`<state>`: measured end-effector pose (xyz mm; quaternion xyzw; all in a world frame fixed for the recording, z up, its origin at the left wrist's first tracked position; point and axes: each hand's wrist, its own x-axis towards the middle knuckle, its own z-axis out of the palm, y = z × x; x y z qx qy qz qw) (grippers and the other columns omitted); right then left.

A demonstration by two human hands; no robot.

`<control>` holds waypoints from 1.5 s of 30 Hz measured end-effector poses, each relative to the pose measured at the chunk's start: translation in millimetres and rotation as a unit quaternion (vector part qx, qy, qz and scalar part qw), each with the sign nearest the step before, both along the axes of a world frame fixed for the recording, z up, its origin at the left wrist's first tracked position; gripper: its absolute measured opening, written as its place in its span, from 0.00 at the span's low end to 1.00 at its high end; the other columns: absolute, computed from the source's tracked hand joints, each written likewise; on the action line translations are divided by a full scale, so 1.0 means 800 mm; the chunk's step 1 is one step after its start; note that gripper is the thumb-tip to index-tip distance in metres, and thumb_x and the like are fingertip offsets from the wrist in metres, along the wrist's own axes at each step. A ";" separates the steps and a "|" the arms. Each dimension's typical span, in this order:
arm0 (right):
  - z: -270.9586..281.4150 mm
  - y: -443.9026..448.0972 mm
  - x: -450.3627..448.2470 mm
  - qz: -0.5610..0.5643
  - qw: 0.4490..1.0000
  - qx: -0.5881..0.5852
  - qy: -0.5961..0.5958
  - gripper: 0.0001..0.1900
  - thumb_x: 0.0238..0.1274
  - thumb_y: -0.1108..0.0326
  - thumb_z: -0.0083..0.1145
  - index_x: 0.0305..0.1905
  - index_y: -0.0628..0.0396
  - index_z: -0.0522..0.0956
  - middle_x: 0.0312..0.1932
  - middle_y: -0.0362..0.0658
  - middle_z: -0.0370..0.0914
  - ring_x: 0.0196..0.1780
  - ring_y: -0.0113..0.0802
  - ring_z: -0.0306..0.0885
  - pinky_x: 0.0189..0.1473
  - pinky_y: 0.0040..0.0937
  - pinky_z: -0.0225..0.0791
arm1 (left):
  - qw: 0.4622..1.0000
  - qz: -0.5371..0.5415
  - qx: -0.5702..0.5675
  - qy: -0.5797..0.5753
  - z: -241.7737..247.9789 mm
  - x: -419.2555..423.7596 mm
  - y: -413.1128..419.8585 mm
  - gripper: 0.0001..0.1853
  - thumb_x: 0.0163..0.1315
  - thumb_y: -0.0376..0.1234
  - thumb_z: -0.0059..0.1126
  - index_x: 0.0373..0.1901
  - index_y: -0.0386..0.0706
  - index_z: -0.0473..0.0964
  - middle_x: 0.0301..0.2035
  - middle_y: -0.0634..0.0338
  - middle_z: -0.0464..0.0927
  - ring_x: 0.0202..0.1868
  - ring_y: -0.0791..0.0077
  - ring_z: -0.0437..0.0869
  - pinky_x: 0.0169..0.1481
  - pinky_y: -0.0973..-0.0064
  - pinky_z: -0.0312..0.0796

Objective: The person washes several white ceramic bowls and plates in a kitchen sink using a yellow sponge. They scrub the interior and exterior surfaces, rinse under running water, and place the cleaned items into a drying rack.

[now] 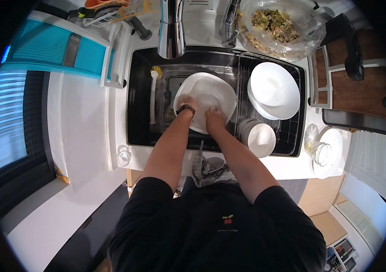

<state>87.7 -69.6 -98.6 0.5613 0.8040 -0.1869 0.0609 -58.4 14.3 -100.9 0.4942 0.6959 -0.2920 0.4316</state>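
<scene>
A large white dish (210, 80) lies in the black sink (138, 132), below the chrome faucet (172, 40). My left hand (188, 102), with a band at the wrist, reaches into its left side; the fingers are blurred, so their grip is unclear. My right hand (215, 119) presses on the dish's lower right inside, fingers curled over something yellowish that is mostly hidden. Left of the dish, a white dish brush (153, 91) with yellow bristles lies in the sink. White bowls (273, 90) lean in the wire rack (286, 136) on the right, above a stack of small bowls (261, 139).
A clear plastic bag (302, 44) of food scraps stands behind the rack. A glass jar (321, 153) lies on a white plate (336, 142) at the right. Near the sink's front left corner is a small glass (124, 155). A grey cloth (210, 173) hangs at the front edge.
</scene>
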 end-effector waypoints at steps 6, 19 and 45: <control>-0.002 -0.006 -0.019 -0.005 0.997 0.025 -0.068 0.14 0.56 0.65 0.51 0.49 0.50 0.74 0.51 0.48 0.71 0.57 0.49 0.68 0.55 0.52 0.61 | 0.978 -0.184 0.050 -0.085 -0.067 -0.028 -0.026 0.17 0.60 0.38 0.48 0.44 0.36 0.77 0.46 0.44 0.77 0.47 0.52 0.80 0.50 0.60 0.72; 0.061 0.005 -0.035 -0.104 0.978 -0.095 0.155 0.18 0.52 0.62 0.55 0.49 0.53 0.69 0.34 0.54 0.79 0.36 0.57 0.77 0.42 0.53 0.69 | 0.875 0.256 0.323 -0.253 -0.036 -0.028 -0.053 0.28 0.59 0.32 0.44 0.63 0.35 0.57 0.50 0.37 0.72 0.52 0.44 0.74 0.56 0.58 0.68; 0.091 0.033 -0.026 0.224 0.929 0.258 0.141 0.26 0.49 0.69 0.57 0.57 0.51 0.70 0.59 0.49 0.70 0.60 0.50 0.68 0.67 0.49 0.52 | 0.848 0.240 0.442 -0.168 0.112 -0.103 -0.084 0.27 0.55 0.31 0.44 0.60 0.41 0.60 0.44 0.35 0.75 0.47 0.40 0.77 0.51 0.53 0.71</control>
